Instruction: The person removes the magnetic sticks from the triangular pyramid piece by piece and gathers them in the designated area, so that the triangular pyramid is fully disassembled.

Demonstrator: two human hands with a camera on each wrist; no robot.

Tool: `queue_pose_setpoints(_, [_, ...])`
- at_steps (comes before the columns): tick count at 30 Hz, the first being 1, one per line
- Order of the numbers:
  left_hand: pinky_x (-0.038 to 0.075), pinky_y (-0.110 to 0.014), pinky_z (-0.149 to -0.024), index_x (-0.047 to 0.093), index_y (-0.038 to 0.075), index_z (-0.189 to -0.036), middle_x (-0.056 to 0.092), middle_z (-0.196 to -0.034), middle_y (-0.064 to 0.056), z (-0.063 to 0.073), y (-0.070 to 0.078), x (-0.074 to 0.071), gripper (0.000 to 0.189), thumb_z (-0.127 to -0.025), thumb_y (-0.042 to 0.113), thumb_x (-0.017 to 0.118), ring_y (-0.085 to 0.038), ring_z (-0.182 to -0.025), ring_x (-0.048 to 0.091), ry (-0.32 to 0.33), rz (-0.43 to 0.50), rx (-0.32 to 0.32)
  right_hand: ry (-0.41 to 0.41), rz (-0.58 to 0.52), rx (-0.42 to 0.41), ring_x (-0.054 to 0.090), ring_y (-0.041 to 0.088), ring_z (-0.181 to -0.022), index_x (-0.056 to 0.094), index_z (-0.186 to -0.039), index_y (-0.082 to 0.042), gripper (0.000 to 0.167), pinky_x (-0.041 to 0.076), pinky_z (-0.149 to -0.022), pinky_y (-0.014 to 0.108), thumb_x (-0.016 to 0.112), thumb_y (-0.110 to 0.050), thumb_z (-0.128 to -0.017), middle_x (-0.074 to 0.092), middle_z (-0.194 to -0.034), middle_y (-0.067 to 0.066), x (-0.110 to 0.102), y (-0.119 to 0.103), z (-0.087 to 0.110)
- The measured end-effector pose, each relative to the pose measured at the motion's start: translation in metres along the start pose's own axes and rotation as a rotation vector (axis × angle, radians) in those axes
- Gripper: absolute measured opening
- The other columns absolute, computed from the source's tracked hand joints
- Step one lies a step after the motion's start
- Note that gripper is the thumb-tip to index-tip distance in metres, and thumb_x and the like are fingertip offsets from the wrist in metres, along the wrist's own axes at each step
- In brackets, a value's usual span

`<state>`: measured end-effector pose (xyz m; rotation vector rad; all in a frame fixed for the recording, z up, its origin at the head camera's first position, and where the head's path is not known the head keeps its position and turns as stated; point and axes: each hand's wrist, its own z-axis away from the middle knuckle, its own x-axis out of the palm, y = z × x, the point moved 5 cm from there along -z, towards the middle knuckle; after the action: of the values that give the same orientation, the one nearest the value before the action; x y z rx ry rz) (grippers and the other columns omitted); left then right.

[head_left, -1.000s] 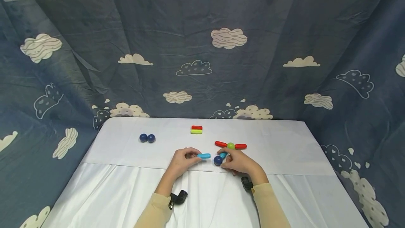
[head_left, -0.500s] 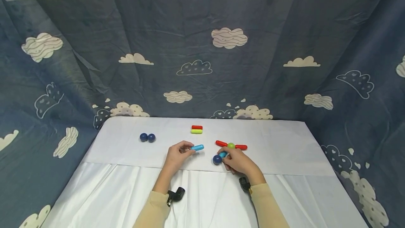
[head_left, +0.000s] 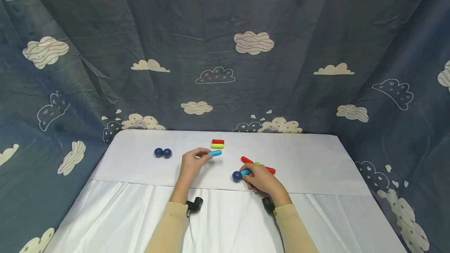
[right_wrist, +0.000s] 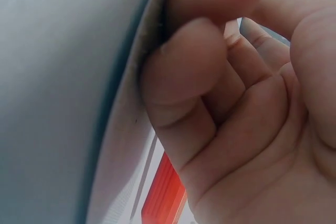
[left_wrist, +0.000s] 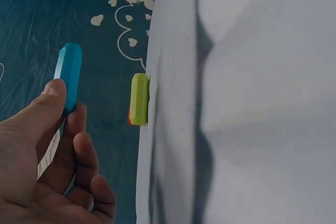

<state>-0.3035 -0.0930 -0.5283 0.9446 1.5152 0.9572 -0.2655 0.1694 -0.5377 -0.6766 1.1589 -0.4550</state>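
Note:
In the head view my left hand (head_left: pixel 191 165) pinches a light blue stick (head_left: pixel 215 153) between thumb and fingers. The left wrist view shows this stick (left_wrist: pixel 73 69) raised at the fingertips, other fingers loosely bent. My right hand (head_left: pixel 263 178) holds a second light blue stick (head_left: pixel 245 171), with a dark blue ball (head_left: pixel 237 176) at its left end. Partly hidden behind the right hand lies a piece with two red sticks (head_left: pixel 247 160) and a green ball (head_left: pixel 257 163) between them. Curled fingers fill the right wrist view, with a red stick (right_wrist: pixel 165 192) below.
Beyond the left hand, a red stick (head_left: pixel 218 141) and a lime green stick (head_left: pixel 217 146) lie side by side. Two dark blue balls (head_left: pixel 163 152) sit together farther left. A white cloth covers the table (head_left: pixel 309 163), and a dark cloud-patterned curtain (head_left: pixel 295 100) hangs behind.
My left hand has carried its light blue stick away from me and leftward. The right hand has shifted slightly left with its stick and ball. The red-and-green piece has turned, its right end nearer me.

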Motion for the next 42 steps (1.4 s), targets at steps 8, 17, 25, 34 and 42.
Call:
queue_pose_setpoints(8, [0.05,-0.024,-0.071,0.082,0.013,-0.103,0.079,-0.094,-0.002,-0.025,0.008,0.004,0.02,-0.086,0.021,0.089,-0.014,-0.087,0.067,0.018,0.026,-0.033,-0.008,-0.001,-0.014,0.051,0.014,-0.044,0.068,-0.121,-0.014,0.018,0.045,-0.05,0.023,0.07,-0.016,-0.103,0.061,-0.062,0.001,0.001,0.002,0.0])
queue_pose_setpoints(17, [0.052,-0.024,-0.073,0.083,0.014,-0.097,0.08,-0.094,-0.004,-0.046,0.002,0.011,0.014,-0.087,0.022,0.089,-0.016,-0.087,0.069,0.006,0.013,-0.064,-0.014,-0.004,-0.029,0.051,0.014,-0.045,0.068,-0.122,-0.013,0.019,0.045,-0.05,0.022,0.069,-0.017,-0.104,0.061,-0.062,0.001,0.0,0.002,0.0])
queue_pose_setpoints(25, [0.05,-0.025,-0.073,0.083,0.011,-0.095,0.078,-0.092,-0.005,-0.049,-0.016,0.02,0.013,-0.086,0.019,0.089,-0.016,-0.084,0.065,0.002,-0.064,-0.048,-0.019,-0.004,-0.029,0.051,0.014,-0.044,0.068,-0.123,-0.013,0.019,0.045,-0.05,0.023,0.069,-0.017,-0.104,0.061,-0.062,0.001,0.001,0.003,0.0])
queue_pose_setpoints(34, [0.05,-0.026,-0.074,0.084,0.01,-0.095,0.078,-0.087,-0.005,-0.048,-0.026,0.025,0.013,-0.085,0.017,0.09,-0.014,-0.077,0.063,0.003,-0.152,0.01,-0.024,-0.019,-0.014,0.052,0.015,-0.045,0.069,-0.125,-0.012,0.023,0.046,-0.05,0.023,0.069,-0.015,-0.103,0.062,-0.062,0.001,0.002,0.004,0.0])
queue_pose_setpoints(42, [0.051,-0.027,-0.075,0.083,0.01,-0.097,0.079,-0.085,-0.004,-0.05,-0.024,0.026,0.015,-0.085,0.017,0.09,-0.013,-0.076,0.064,0.023,-0.186,0.02,-0.022,-0.016,0.004,0.053,0.015,-0.046,0.067,-0.133,-0.012,0.03,0.047,-0.051,0.022,0.069,-0.014,-0.103,0.063,-0.064,0.002,0.0,0.005,-0.002])
